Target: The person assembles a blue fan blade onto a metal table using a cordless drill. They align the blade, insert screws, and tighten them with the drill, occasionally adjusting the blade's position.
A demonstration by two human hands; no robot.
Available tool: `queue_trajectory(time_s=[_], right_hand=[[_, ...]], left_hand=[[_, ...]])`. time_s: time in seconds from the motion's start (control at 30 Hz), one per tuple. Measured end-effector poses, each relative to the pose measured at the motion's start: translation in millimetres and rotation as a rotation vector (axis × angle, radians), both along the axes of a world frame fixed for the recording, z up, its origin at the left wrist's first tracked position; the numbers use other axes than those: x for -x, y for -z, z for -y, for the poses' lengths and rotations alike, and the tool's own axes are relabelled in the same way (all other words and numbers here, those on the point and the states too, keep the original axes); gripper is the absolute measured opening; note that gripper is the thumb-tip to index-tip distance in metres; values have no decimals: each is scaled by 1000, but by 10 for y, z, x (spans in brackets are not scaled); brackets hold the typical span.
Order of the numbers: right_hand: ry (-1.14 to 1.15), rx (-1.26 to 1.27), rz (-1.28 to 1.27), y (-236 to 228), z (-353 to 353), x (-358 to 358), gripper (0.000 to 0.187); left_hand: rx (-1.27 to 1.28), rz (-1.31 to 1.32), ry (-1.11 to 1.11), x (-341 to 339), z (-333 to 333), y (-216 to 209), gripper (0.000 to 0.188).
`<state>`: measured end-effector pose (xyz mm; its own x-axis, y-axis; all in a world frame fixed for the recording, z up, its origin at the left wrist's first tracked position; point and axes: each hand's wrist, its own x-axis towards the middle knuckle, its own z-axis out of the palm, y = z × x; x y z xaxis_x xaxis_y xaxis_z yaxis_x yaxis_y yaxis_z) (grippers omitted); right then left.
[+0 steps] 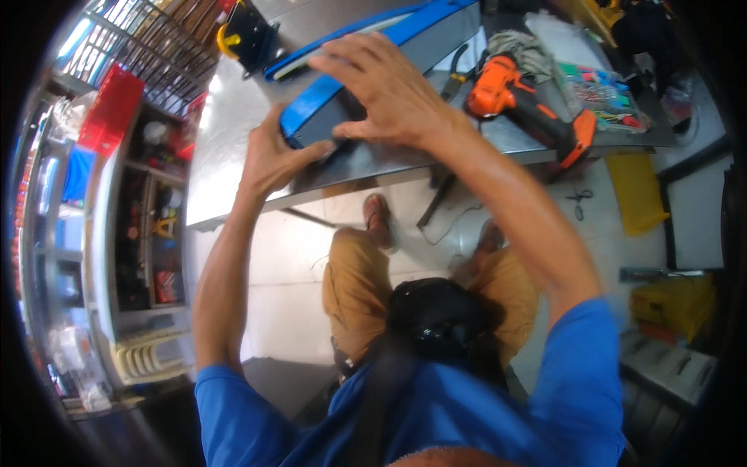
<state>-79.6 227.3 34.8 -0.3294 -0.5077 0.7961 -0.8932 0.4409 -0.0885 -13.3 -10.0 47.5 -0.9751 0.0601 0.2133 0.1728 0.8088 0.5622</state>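
A long blue-and-grey box-shaped piece (440,35) lies slantwise on the metal table, its near end toward my left hand. My left hand (272,159) is at that near end, thumb along the near side and fingers around the far side. Over the piece, close to the same end, is my right hand (389,93), its fingers stretched out and its thumb pointing to the left hand. Part of the piece is hidden under the right hand. Beside it on the far side runs a thin blue strip with a pale edge (289,71).
On the metal table (233,156) an orange-and-black cordless drill (498,89) lies right of my hands, near pliers (457,74) and a grey cloth (520,50). A black-and-yellow tool (253,39) stands at the far left. Shelves with a red bin (110,109) line the left side.
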Motion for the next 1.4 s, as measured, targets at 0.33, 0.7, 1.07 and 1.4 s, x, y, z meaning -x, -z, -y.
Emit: queue_trajectory(time_s=[0.33, 0.7, 1.07, 1.4], right_hand=[[293, 551, 770, 349, -444, -287, 68], [188, 478, 935, 378, -380, 495, 57], [-542, 656, 1491, 232, -135, 657, 71], [-575, 553, 1660, 62, -110, 802, 68]], left_hand=[[-318, -75, -93, -523, 608, -129, 96], [-700, 28, -169, -562, 2197, -582, 51], [-840, 116, -229, -266, 2211, -1196, 55], [-892, 218, -359, -35, 2102, -1078, 78]])
